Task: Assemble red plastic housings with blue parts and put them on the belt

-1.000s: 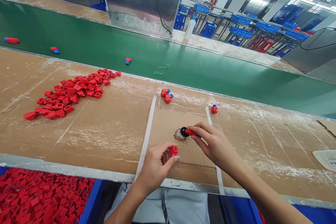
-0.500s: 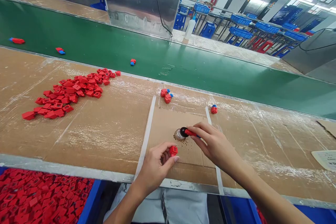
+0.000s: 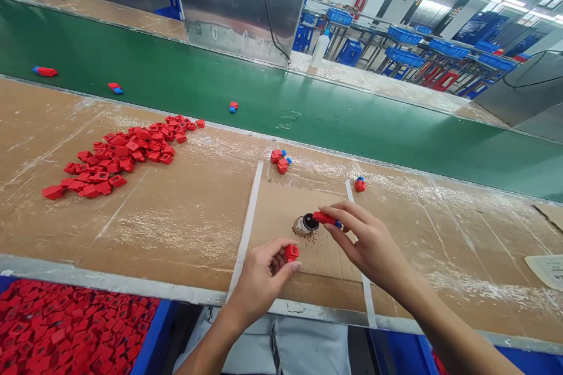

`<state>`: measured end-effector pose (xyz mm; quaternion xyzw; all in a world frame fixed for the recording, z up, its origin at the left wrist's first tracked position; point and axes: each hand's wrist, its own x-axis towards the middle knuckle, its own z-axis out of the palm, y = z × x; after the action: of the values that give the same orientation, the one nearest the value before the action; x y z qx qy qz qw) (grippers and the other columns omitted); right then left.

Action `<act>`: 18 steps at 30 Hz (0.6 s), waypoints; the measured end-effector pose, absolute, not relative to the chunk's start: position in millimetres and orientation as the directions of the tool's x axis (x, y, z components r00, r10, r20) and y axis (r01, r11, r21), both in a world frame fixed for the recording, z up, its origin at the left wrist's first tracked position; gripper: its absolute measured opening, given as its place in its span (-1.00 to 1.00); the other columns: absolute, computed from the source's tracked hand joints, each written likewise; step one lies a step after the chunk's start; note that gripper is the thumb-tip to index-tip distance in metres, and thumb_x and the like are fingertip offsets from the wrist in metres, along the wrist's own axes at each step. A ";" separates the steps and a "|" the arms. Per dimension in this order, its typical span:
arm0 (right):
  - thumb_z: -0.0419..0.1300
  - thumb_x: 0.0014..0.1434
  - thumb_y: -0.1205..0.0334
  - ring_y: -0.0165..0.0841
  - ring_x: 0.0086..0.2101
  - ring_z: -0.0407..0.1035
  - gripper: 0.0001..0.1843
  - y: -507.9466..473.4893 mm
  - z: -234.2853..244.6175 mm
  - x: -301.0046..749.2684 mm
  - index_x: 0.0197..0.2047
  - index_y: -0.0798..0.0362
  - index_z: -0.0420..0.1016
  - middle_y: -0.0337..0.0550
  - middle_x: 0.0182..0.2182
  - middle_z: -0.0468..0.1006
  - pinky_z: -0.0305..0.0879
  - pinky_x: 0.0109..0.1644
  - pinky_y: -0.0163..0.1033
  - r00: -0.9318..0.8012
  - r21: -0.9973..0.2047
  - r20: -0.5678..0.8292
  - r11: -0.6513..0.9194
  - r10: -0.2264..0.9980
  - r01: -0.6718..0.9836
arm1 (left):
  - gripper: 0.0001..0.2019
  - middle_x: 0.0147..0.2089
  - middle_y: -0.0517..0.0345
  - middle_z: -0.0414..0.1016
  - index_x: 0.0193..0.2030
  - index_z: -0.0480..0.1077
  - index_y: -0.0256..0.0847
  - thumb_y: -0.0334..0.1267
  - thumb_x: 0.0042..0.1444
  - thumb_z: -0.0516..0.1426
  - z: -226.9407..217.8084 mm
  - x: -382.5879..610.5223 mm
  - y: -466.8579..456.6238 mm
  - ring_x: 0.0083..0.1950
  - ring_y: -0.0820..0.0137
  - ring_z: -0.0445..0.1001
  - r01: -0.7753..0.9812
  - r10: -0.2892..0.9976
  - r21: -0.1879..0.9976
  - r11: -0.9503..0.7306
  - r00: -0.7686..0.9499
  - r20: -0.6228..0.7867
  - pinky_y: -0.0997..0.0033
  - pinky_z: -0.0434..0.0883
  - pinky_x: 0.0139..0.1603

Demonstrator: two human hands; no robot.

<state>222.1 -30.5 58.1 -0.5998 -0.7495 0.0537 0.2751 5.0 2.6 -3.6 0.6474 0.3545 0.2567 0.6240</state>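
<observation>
Between thumb and fingers my left hand [image 3: 259, 272] pinches a small red plastic block [image 3: 291, 253] with a square opening facing up. My right hand [image 3: 365, 237], closed, grips a red-and-blue plastic piece [image 3: 324, 218], its red end pointing left and its blue end partly covered by the fingers. That red end is right by the rim of a small round container with a black top [image 3: 310, 222]; I cannot tell whether they touch. Brown specks lie around the container on a cardboard sheet [image 3: 272, 217]. Two red-and-blue pieces [image 3: 282, 165] stand just beyond, and another [image 3: 360, 184] is farther right.
A heap of red blocks [image 3: 114, 155] lies on the bench at left. Below it, a blue bin [image 3: 153, 337] holds many red blocks. Behind the bench runs a green conveyor belt [image 3: 259, 96] carrying several red-and-blue pieces. A metal cabinet [image 3: 241, 6] and a white bottle [image 3: 320, 50] stand beyond.
My right hand has drawn the red-and-blue piece slightly up and right from the black-topped container. Pieces on the green belt have shifted right. My left hand stays nearly still.
</observation>
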 end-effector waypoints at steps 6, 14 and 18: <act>0.05 0.38 0.26 -0.24 -0.15 0.44 -0.75 -34.3 55.5 217.0 0.07 0.01 0.44 -0.03 -0.12 0.50 0.45 -0.12 -0.13 -0.082 -0.449 0.383 0.263 0.920 0.854 | -0.75 -0.26 0.17 0.51 0.00 0.49 -0.18 -0.22 0.19 0.18 -5.1 2.6 2.4 -0.28 0.41 0.39 0.141 0.757 0.988 0.060 0.639 -0.137 0.47 0.34 -0.22; 0.11 0.35 0.38 -0.32 -0.10 0.42 -0.70 -64.6 50.6 193.0 0.13 0.00 0.38 -0.07 -0.08 0.47 0.39 -0.05 -0.26 -0.138 -0.584 0.312 0.304 0.940 0.753 | -0.79 -0.25 0.19 0.52 -0.01 0.48 -0.18 -0.29 0.24 0.14 -1.6 2.3 4.7 -0.27 0.42 0.38 0.108 0.703 0.994 0.015 0.706 -0.088 0.46 0.30 -0.20; 0.12 0.35 0.36 -0.33 -0.13 0.42 -0.70 -67.5 39.3 187.8 0.14 0.02 0.37 -0.06 -0.09 0.46 0.39 -0.07 -0.27 -0.121 -0.623 0.278 0.275 0.953 0.733 | -0.81 -0.22 0.19 0.55 -0.04 0.48 -0.17 -0.31 0.25 0.11 -0.6 2.2 4.5 -0.26 0.40 0.39 0.117 0.682 0.993 -0.009 0.727 -0.079 0.46 0.28 -0.22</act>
<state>187.8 -67.5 39.3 -0.5778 -0.7292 0.1694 0.3251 2.2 4.5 -0.6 0.6748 0.2961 0.2214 0.6387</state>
